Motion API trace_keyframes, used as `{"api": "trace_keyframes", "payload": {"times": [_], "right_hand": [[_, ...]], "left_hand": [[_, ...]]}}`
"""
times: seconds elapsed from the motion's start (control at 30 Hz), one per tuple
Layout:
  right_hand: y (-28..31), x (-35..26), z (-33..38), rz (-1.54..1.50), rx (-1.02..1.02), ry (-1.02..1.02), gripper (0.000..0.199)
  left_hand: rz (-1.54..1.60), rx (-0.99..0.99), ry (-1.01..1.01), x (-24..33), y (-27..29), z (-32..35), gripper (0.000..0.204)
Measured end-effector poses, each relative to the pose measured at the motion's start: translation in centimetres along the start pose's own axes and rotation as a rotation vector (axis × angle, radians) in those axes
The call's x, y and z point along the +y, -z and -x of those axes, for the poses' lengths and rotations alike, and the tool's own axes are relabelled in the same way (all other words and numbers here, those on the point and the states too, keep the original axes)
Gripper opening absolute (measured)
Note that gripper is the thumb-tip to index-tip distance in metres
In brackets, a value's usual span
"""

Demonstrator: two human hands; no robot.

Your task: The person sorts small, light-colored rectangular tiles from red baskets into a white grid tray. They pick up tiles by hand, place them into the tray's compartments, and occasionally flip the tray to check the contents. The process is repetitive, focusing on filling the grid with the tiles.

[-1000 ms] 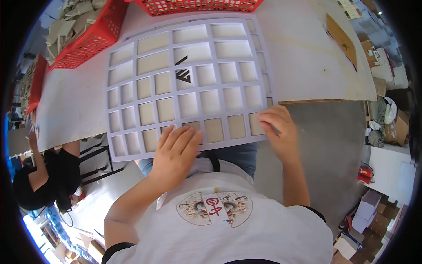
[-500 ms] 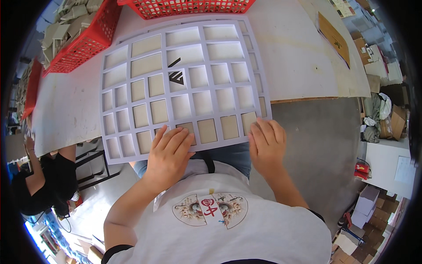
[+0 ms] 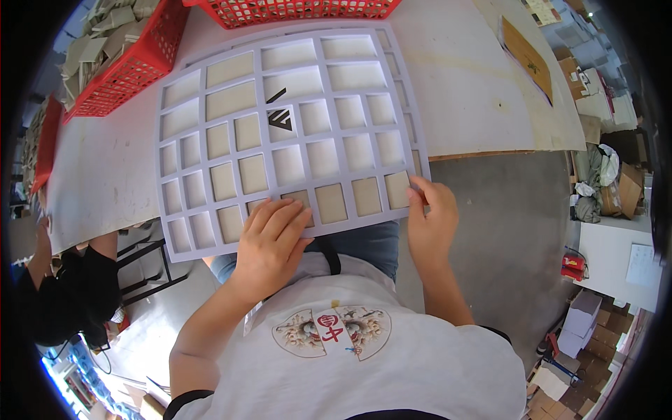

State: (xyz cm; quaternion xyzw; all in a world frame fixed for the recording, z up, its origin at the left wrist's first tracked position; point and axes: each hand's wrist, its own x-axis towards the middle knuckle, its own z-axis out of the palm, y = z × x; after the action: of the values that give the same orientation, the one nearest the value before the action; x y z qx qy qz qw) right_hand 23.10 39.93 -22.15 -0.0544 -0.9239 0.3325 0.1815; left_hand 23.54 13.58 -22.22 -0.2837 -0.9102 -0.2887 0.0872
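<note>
A white tray [image 3: 269,143] divided into rectangular compartments lies at the table's near edge and overhangs it toward my lap. Flat beige board pieces fill some compartments, such as a beige piece [image 3: 331,203] in the nearest row; others show a white bottom. Over that nearest row rests my left hand [image 3: 269,241], its fingers stretched out side by side on a beige piece and the tray rim. My right hand [image 3: 432,217] is closed at the tray's near right corner, thumb and forefinger at the rim beside the corner piece [image 3: 397,190]. Its other fingers are partly hidden.
A second white tray [image 3: 422,164] shows underneath, offset to the right. Red plastic baskets stand beyond: one [image 3: 133,73] heaped with beige pieces, another [image 3: 301,12] at the back. A brown board [image 3: 528,59] lies on the right of the table. Another person [image 3: 77,287] sits at the left.
My right hand has shifted slightly up along the corner, and its fingers have drawn in from lying on the corner piece to the rim. My left hand stays nearly in place.
</note>
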Motion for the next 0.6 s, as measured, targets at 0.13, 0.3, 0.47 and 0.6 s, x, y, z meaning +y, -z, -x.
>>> {"api": "trace_keyframes", "payload": {"times": [0.13,0.3,0.47,0.6], "right_hand": [[0.0,0.7,-0.1,0.044,-0.019,0.111,0.014],[0.0,-0.6,0.3,-0.074,-0.024,-0.131,0.018],[0.4,0.3,0.4,-0.162,-0.086,-0.143,0.021],[0.2,0.6,1.0,0.151,-0.14,0.23,0.02]], "left_hand": [[0.029,0.015,0.002,-0.2,-0.2,0.1,0.049],[0.042,0.022,0.016,-0.3,-0.4,0.3,0.049],[0.068,0.027,0.018,-0.4,-0.3,0.2,0.049],[0.053,0.019,0.016,-0.4,-0.2,0.1,0.048]]}}
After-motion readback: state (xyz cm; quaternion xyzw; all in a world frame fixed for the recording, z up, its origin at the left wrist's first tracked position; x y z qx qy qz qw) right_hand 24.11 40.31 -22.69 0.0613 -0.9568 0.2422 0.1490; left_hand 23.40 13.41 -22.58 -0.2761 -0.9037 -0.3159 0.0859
